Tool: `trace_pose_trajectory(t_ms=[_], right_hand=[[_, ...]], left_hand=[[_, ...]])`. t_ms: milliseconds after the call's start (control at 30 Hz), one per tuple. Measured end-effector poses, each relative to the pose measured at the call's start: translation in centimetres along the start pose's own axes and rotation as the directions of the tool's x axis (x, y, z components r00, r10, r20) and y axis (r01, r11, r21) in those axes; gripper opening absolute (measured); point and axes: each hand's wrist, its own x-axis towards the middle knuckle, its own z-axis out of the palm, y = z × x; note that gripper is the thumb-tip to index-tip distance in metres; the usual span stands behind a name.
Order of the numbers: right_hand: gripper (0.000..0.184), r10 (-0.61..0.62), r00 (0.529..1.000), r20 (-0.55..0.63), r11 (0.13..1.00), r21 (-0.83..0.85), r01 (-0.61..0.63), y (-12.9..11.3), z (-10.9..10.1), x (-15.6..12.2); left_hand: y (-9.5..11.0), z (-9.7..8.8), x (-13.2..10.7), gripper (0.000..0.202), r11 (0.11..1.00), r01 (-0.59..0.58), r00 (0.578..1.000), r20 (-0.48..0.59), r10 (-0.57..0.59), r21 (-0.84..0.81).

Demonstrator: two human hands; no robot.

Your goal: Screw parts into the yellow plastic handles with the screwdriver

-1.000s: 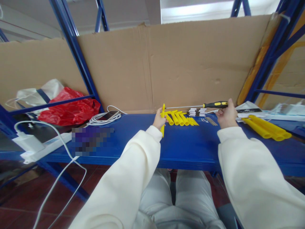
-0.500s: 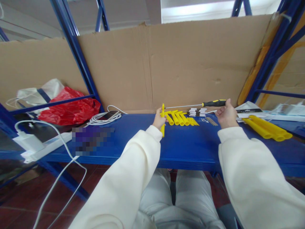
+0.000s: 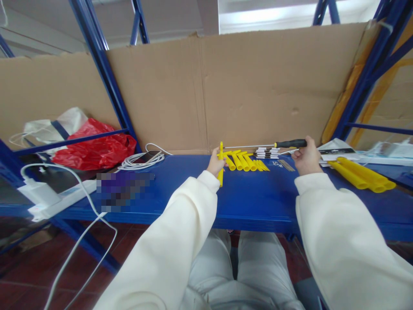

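My left hand [image 3: 215,162] is closed around a yellow plastic handle-like piece [image 3: 221,175], held upright over the blue shelf. My right hand [image 3: 307,158] grips the end of a screwdriver [image 3: 291,143] with a black and yellow handle. Its long metal shaft lies level and points left, with the tip at the upper part of the yellow piece; whether it sits in a screw is too small to tell. Just right of my left hand lies a row of yellow tubular pieces [image 3: 241,162]. Small screws [image 3: 277,163] and a flat metal strip [image 3: 286,165] lie nearer my right hand.
A stack of white and black pieces [image 3: 267,153] lies at the back. Larger yellow tubes [image 3: 363,174] rest at the right. Leftward are a coiled white cable [image 3: 142,160], a red plastic bag [image 3: 95,146] and a power strip [image 3: 61,202]. Cardboard [image 3: 258,86] walls the back.
The screwdriver's handle has turned, with less yellow showing, and dropped slightly. The fingers of my right hand have shifted on it. My left hand keeps the yellow piece nearly still.
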Motion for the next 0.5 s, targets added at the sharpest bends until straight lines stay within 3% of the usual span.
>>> trace_pose_trajectory(t_ms=[100,200,500], right_hand=[[0.042,-0.027,0.991,-0.133,0.999,-0.041,0.022,-0.2,1.0,-1.8],[0.043,-0.018,0.994,-0.107,0.997,-0.078,0.010,-0.2,1.4,-2.6],[0.035,0.009,0.999,-0.042,0.997,-0.076,-0.012,-0.3,0.9,-1.4]], left_hand=[[0.1,0.0,-0.1,0.076,1.000,-0.004,1.000,-0.022,0.004,-0.007],[0.3,0.0,-0.3,0.073,1.000,0.015,0.999,-0.047,-0.016,-0.018],[0.2,0.1,-0.2,0.073,0.999,0.030,0.997,-0.068,-0.032,-0.036]])
